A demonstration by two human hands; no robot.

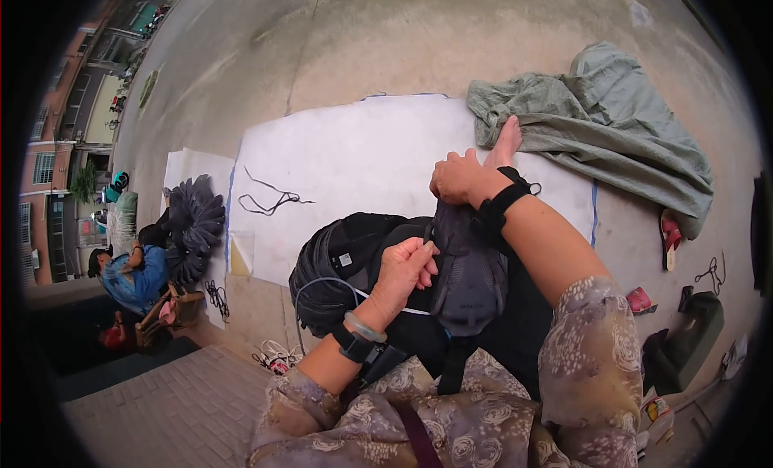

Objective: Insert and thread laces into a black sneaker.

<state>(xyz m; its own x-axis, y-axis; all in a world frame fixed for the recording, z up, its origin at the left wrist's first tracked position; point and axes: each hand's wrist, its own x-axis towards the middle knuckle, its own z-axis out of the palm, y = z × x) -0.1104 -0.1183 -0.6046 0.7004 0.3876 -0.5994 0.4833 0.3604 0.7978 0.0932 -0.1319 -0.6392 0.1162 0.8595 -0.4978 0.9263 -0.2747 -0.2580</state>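
Covering most of the view, the concrete ground (386,33) lies under everything; next in size is the white sheet (346,146), spread out front, then the green cloth (612,114) crumpled at its far R corner. The black backpack (346,239), i.e. the thing being worked on, sits right in front of the torso, over the sheet's near edge, w/ a dark grey padded part (471,287) on its R side (can't tell if that's the same bag or a 2nd one). Off L, a seated person (133,267) is next to a dark ruffled bundle (193,226).

Hands: R hand (465,180) is at the far end of the dark grey part, knuckles up, fingers curled down; tips hidden, so can't tell if they're clenched on fabric or just resting. L hand (407,271) is nearer the body, thumb + index pinching a narrow dark strip (429,233). Bare foot (506,142) is just beyond R hand. Smallest: thin black cord (274,201) looped on the sheet, well apart from both hands.

Step in hand, my read: handling the strip, prob. a strap or edge, w/ R hand steadying the far end. Next move calls for keeping that pinch firm, R hand bracing the fabric, & tension kept even btwn the two.
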